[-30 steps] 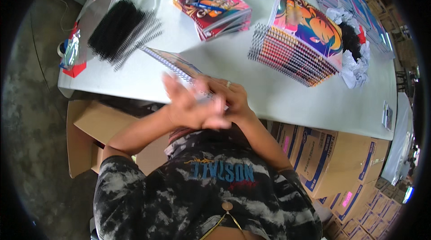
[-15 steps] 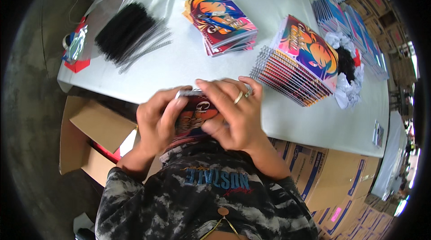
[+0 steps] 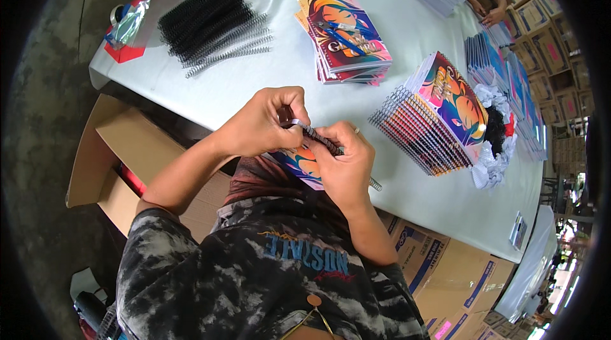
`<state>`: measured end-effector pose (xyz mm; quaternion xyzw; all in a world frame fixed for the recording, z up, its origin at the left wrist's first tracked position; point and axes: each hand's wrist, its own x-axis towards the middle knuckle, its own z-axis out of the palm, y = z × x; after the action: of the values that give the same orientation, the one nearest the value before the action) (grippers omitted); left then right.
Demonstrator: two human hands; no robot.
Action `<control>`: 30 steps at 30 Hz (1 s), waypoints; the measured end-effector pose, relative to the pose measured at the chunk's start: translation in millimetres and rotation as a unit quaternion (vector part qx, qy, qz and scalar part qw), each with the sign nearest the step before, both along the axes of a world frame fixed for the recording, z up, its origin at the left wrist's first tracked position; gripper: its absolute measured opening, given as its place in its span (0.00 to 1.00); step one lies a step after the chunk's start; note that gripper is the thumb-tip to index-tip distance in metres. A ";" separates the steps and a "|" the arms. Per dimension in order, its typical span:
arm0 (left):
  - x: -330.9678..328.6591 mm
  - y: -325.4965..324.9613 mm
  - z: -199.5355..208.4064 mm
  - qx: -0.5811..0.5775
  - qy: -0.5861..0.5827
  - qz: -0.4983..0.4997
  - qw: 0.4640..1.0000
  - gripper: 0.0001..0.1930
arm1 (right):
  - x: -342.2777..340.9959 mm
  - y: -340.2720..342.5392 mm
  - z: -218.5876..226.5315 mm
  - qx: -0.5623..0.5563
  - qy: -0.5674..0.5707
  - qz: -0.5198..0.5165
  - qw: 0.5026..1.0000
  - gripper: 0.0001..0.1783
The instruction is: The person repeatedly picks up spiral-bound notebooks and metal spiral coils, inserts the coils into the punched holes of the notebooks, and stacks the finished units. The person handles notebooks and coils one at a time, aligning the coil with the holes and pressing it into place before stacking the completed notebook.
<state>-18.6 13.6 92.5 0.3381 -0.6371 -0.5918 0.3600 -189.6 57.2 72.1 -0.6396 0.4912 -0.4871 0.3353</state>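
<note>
In front of my body I hold a notebook (image 3: 298, 163) with a colourful illustrated cover, tilted near the table's front edge. A dark spiral binding coil (image 3: 328, 143) runs along its upper edge, and the coil's loose end sticks out past my right hand. My left hand (image 3: 264, 125) is closed on the notebook's left corner, by the other end of the coil. The thumb and fingers of my right hand (image 3: 345, 160) pinch the coil at the notebook's edge. Part of the cover is hidden behind both hands.
On the white table lie a pile of black coils (image 3: 207, 21), a stack of notebooks (image 3: 353, 63) topped by blue-handled pliers (image 3: 344, 37), and a stack of coil-bound notebooks (image 3: 423, 127). An open carton (image 3: 95, 155) stands at left. Another person's hand (image 3: 493, 15) shows far right.
A coil now shows along the notebook's edge between my hands; none was visible there before. My right hand has come off the cover onto the coil. The whole view has shifted.
</note>
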 end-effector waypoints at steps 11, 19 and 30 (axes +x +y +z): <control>-30.2 -16.9 7.0 0.085 -0.049 -0.104 0.990 0.07 | -29.4 7.2 2.5 0.046 -0.002 -0.018 0.999 0.10; -99.9 -42.7 31.0 -0.077 0.063 0.039 0.994 0.36 | -111.3 -8.6 54.1 -0.269 -0.434 -0.328 0.795 0.22; -236.3 -155.6 27.1 -0.299 -0.297 0.152 0.894 0.30 | -194.9 -36.0 -44.7 -0.186 -0.191 -0.534 0.802 0.18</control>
<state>-254.9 -141.9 119.6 0.4672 -0.8022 -0.1832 0.3236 -384.6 21.2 27.4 -0.2203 0.5810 -0.7834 -0.0163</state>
